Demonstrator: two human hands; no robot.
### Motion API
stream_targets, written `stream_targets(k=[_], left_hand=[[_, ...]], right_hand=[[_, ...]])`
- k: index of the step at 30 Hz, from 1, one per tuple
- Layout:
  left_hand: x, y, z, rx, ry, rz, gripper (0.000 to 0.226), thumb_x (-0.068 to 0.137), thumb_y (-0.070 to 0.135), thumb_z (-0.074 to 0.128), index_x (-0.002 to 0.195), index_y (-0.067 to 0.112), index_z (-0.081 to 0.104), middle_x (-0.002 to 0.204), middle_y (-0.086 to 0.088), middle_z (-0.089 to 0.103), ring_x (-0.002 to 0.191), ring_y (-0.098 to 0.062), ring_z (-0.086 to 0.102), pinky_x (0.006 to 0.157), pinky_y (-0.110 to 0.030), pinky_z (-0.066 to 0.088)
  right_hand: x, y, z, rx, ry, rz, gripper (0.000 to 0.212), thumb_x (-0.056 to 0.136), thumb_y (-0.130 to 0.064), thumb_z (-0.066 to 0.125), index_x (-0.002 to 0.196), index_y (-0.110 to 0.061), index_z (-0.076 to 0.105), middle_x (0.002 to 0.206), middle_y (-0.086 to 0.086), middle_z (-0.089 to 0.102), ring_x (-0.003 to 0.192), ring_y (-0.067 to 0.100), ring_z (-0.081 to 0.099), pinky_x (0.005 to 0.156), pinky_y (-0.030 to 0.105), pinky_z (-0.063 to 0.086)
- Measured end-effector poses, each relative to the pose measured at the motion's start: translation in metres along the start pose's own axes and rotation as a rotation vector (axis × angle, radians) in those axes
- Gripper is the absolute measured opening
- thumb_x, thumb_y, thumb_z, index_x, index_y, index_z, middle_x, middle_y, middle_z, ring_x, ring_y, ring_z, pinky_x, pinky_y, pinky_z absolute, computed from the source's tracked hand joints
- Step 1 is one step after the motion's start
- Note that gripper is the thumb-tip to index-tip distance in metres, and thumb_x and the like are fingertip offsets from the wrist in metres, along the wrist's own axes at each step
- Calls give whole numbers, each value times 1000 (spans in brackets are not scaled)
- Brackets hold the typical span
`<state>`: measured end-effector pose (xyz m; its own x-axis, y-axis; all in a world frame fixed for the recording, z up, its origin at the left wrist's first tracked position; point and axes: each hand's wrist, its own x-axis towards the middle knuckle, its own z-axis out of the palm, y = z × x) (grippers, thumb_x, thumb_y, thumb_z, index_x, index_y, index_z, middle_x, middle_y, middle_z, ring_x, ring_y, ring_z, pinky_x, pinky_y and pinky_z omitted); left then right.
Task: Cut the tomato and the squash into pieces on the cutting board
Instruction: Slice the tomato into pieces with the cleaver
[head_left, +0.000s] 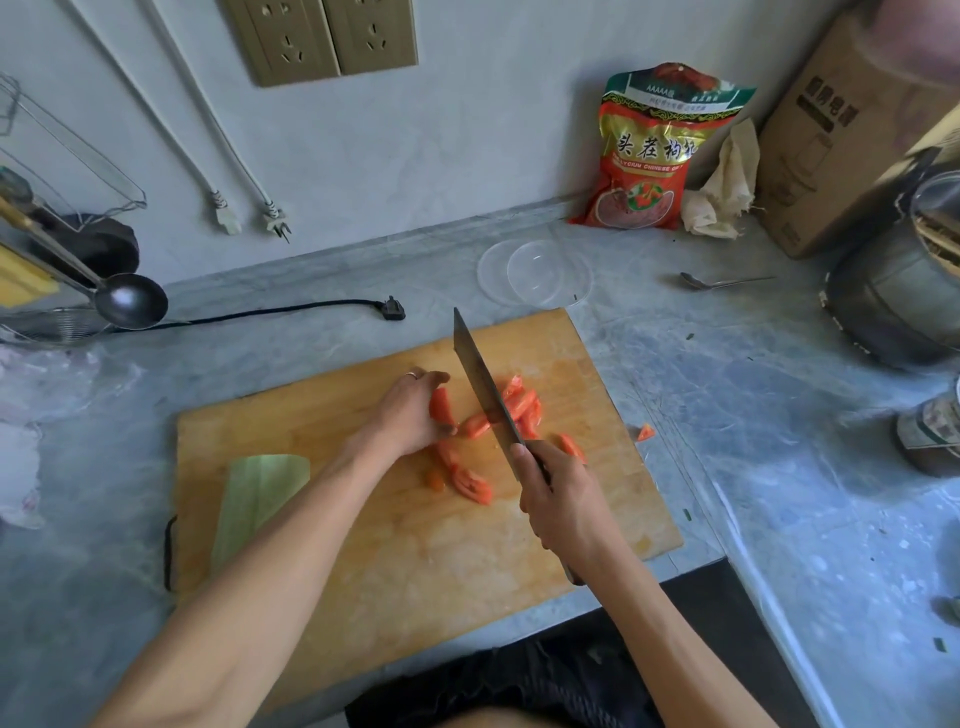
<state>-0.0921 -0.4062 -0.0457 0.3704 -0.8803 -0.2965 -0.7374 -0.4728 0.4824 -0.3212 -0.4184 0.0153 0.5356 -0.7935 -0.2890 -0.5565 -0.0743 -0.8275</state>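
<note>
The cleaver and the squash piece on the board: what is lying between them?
In the head view, the left hand gripping a tomato wedge lies between the cleaver and the squash piece, with its forearm over bare cutting board.

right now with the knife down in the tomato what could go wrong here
1. The left hand holds a tomato wedge right beside the cleaver blade; a slip could nick the fingertips.
2. One tomato piece already lies off the cutting board on the counter; more pieces near the right edge could follow.
3. The squash overhangs the board's left edge and might get knocked off by the left forearm.
</note>
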Motion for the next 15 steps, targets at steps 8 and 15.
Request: stream_targets(k=[8, 15], left_hand=[[-1, -15, 0, -387, 149, -270, 52, 82, 32, 79, 127, 13, 62, 115, -5, 66, 108, -22, 62, 85, -24, 43], [5, -19, 12, -720, 178, -527, 11, 79, 10, 73, 78, 21, 71, 85, -4, 75, 81, -30, 72, 76, -46, 60]], right_hand=[[11, -19, 30, 4, 4, -20, 38, 103, -37, 42, 75, -14, 52, 64, 15, 57, 46, 13, 40, 45, 36, 43], [15, -24, 40, -26, -1, -38, 37, 104, -36, 42, 77, -13, 54, 65, 12, 59, 47, 12, 43, 45, 33, 43]])
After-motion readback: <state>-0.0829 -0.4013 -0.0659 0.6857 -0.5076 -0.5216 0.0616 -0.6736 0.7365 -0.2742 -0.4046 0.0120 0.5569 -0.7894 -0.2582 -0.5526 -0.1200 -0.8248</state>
